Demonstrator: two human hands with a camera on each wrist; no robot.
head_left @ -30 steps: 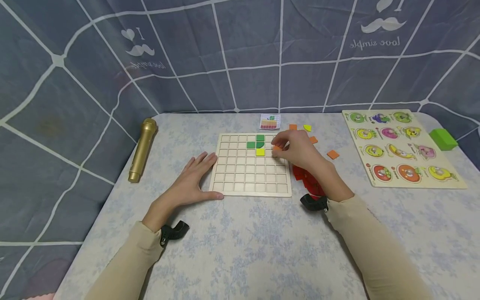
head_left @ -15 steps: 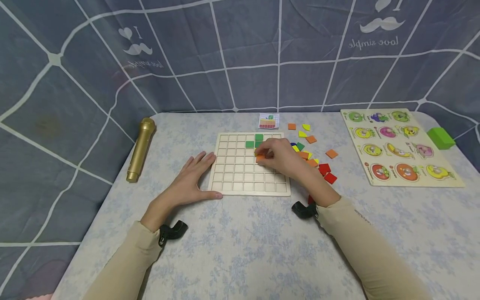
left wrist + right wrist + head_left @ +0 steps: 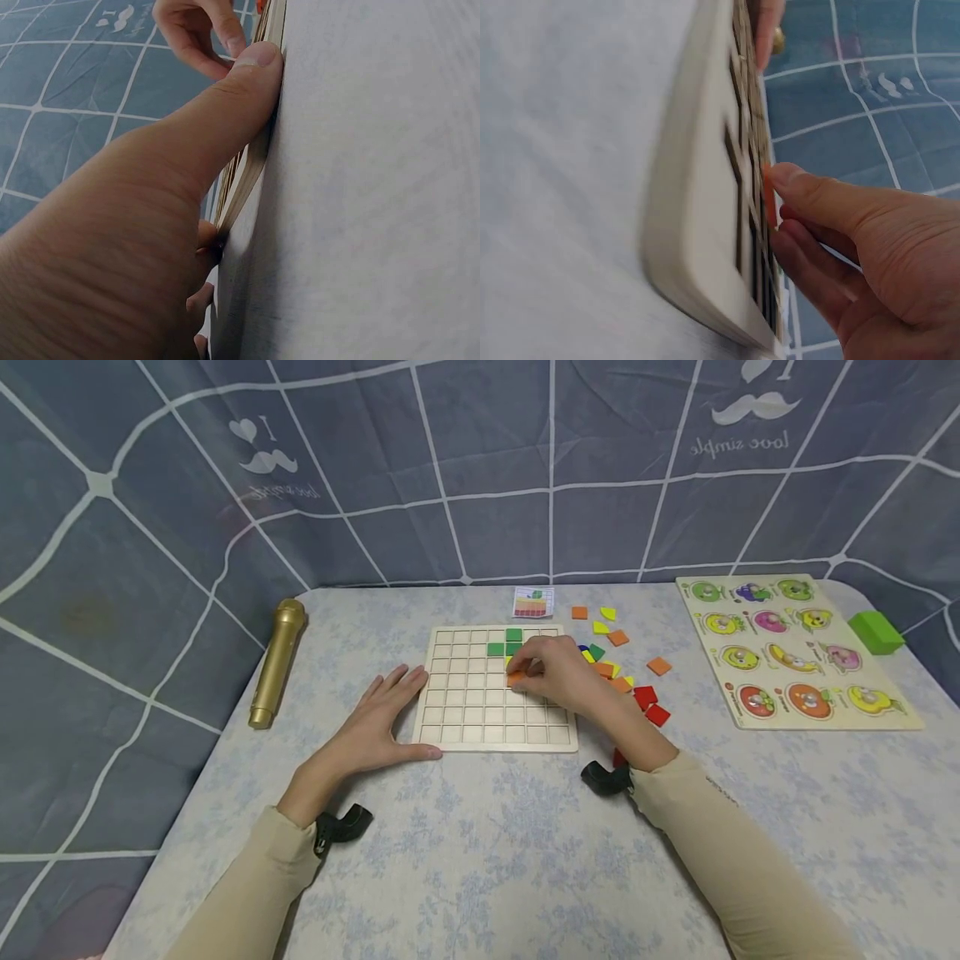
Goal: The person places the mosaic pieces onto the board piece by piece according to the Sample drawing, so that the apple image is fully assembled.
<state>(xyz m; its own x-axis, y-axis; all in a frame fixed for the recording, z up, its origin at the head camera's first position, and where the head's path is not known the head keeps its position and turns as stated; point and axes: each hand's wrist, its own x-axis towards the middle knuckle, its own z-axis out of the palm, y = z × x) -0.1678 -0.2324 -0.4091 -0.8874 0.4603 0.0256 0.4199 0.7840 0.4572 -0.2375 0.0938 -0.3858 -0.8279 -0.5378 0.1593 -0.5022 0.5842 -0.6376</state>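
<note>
Pinching an orange tile (image 3: 516, 677) against the grid board (image 3: 465, 727), the right hand (image 3: 558, 672) sits just below the green tiles (image 3: 504, 643), its fingers curled over it. From above, the left hand (image 3: 378, 718) lies flat and relaxed at the board's near left corner on the surface (image 3: 487, 852). Only the left wrist view shows its thumb (image 3: 251, 82) pressed along the board's edge (image 3: 255, 161), while the right wrist view shows the tile (image 3: 769, 196) edge-on under the fingertips (image 3: 791, 180).

The right hand (image 3: 558, 672), a second ago at the grid board's (image 3: 495, 692) far right edge with an orange tile (image 3: 516, 677), now sits over the board's middle, pinching that tile against a cell just below the green tiles (image 3: 504, 643).
</note>
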